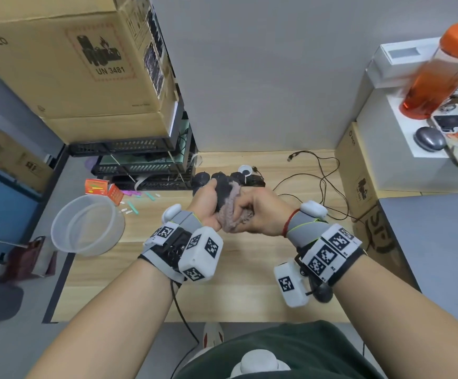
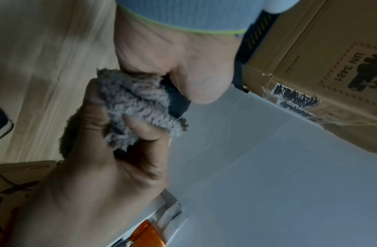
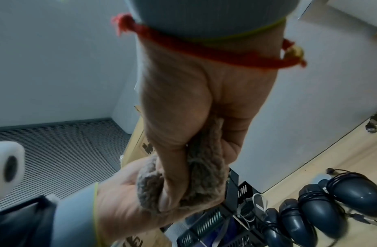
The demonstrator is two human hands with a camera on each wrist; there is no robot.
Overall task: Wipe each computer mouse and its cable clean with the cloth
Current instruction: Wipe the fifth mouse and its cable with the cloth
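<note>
Two hands: we see our left hand (image 1: 208,199) and right hand (image 1: 260,212) raised together above the pale wood-grain tabletop (image 1: 236,269), meeting at one bundle.
Mouse in hand: a dark, smooth, rounded plastic computer mouse (image 1: 223,191) sits in our left palm, fingers and thumb curled round it; only its dark upper shell shows between palm and cloth.
Cloth: a fuzzy, looped grey-brown terry cloth (image 1: 233,212), bunched and soft, lies pressed against the mouse on its right side.
Right hand's hold: our fingers and thumb are curled tight, pinching the cloth into a wad; the right wrist view shows pile bulging out between thumb and fingers (image 3: 232,150).
Left hand's hold: closed round the mouse, with the cloth's edge touching the heel of the palm in the left wrist view.
Where the bundle lies: between both hands, off the tabletop, in front of the other mice.
Other mice: several glossy dark oval mice (image 3: 331,208) lie side by side at the back of the tabletop, thin black cables wound round their bodies.
Loose cable: a thin black cable (image 1: 323,176) loops across the wood to the right, ending in a plug near the grey wall.
Nearby: a translucent round plastic tub (image 1: 85,225) at the table's left edge; tan corrugated cardboard boxes (image 1: 72,58) stacked behind it.
</note>
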